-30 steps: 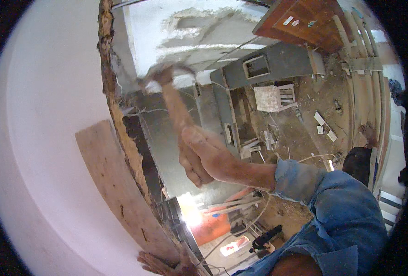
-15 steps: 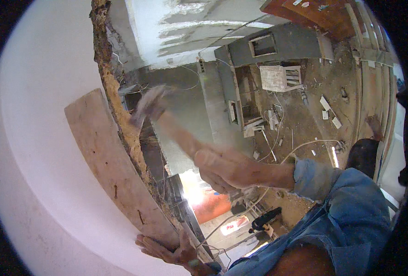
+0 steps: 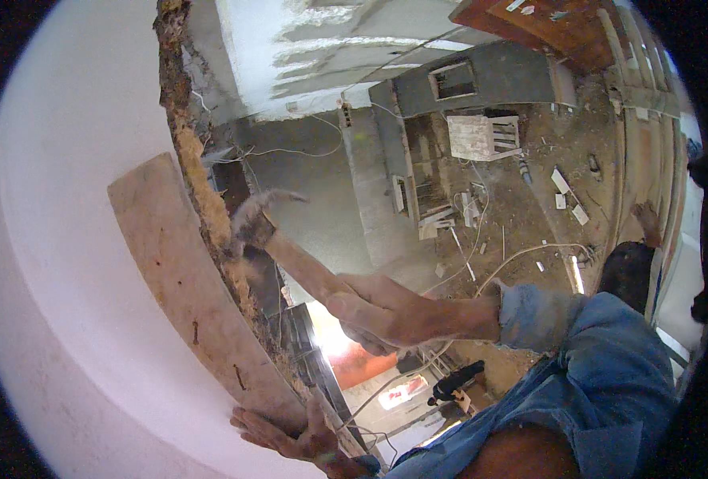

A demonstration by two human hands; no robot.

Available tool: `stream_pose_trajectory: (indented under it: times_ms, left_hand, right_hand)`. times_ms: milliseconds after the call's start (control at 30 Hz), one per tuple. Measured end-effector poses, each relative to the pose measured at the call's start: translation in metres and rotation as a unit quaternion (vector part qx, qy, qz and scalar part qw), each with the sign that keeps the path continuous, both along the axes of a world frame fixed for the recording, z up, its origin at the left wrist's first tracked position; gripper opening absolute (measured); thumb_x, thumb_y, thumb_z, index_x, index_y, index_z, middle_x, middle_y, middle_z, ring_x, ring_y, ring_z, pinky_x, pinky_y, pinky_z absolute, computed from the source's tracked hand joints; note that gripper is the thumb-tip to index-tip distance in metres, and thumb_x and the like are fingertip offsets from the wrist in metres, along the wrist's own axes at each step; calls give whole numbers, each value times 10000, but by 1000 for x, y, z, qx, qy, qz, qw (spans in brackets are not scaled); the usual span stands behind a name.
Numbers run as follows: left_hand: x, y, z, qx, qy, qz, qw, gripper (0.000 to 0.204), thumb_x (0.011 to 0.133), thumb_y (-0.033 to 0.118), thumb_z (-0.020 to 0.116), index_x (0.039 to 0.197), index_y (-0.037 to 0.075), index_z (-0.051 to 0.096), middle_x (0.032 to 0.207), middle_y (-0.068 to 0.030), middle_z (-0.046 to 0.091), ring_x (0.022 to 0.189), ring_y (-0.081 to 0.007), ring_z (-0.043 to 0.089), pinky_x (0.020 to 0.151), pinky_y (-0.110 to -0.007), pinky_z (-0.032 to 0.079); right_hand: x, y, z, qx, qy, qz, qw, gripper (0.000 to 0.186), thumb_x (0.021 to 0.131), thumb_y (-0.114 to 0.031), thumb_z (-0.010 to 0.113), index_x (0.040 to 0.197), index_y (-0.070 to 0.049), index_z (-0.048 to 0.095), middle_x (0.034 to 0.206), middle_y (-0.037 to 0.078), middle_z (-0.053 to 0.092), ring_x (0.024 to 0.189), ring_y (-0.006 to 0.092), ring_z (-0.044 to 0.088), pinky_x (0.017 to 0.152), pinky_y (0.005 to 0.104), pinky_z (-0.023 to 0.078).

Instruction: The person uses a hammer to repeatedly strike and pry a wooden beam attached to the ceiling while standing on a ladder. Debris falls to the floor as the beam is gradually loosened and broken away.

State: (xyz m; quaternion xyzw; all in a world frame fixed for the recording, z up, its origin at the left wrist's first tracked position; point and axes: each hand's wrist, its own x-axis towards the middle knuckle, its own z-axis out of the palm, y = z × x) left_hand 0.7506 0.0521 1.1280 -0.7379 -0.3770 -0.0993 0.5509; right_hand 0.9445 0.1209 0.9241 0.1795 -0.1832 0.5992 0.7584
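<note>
My right hand (image 3: 378,311) is wrapped round the wooden handle of a claw hammer (image 3: 302,267). The hammer's head is at the rough, crumbling brown edge (image 3: 214,203) beside a flat wooden board; whether it touches there I cannot tell. The pale, dusty board (image 3: 190,287) lies along the smooth white surface, with a couple of bent nails and small holes showing on its face. At its lower end my left hand (image 3: 290,435) grips the board, thumb on one side and fingers on the other, against the white surface.
Far below spreads a dirt floor (image 3: 541,211) strewn with debris and cables. A whitish wooden box-like stand (image 3: 481,137) is there, and a person in dark clothes (image 3: 456,382). Wooden poles (image 3: 629,168) run along the right, where another person's hand (image 3: 648,222) shows. A white smooth surface (image 3: 74,239) fills the left.
The hammer head, blurred before, has come down toward the board's rough edge. My right hand has dropped slightly with it. The left hand keeps its place on the board.
</note>
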Motion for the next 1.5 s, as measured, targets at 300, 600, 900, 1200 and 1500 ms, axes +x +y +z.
stream_pose_trajectory:
  times_ms: [300, 600, 900, 1200, 1500]
  left_hand:
    - [-3, 1, 1, 17, 29, -15, 999, 1035, 674, 441, 830, 1493, -1, 379, 1551, -207, 373, 1466, -391, 291, 1202, -570, 96]
    - [-4, 3, 0, 10, 3, -13, 1000, 1029, 693, 463, 825, 1498, 8, 375, 1553, -209, 366, 1468, -394, 284, 1202, -574, 100]
    - [1, 2, -2, 30, 19, -8, 999, 1017, 693, 461, 800, 1501, 15, 374, 1560, -189, 364, 1470, -380, 287, 1204, -572, 110]
    - [3, 3, -2, 12, 20, -24, 999, 1000, 681, 411, 821, 1492, 15, 391, 1555, -182, 377, 1470, -376, 288, 1204, -573, 113]
    - [3, 3, -2, 21, 5, -6, 1000, 1002, 695, 422, 825, 1490, -1, 386, 1550, -189, 383, 1468, -377, 293, 1203, -567, 117]
  right_hand:
    - [-2, 16, -7, 54, 70, 18, 996, 405, 1045, -443, 441, 1123, -60, 548, 674, -6, 491, 497, 92, 478, 432, 265, 398]
    - [15, 13, 3, -42, -99, 8, 994, 467, 1064, -439, 357, 1111, -16, 548, 704, 45, 541, 538, 155, 549, 486, 335, 470]
    - [29, 24, -12, -32, -40, -11, 999, 372, 1051, -405, 431, 1048, -55, 557, 658, 23, 512, 473, 140, 497, 445, 311, 442]
    - [10, 35, -7, -19, -43, -74, 996, 436, 1035, -476, 430, 992, -60, 555, 646, 28, 510, 436, 138, 487, 370, 313, 400]
    - [24, 48, -2, -39, -39, 92, 994, 483, 1006, -539, 439, 857, -87, 518, 598, 60, 502, 375, 193, 493, 287, 362, 380]
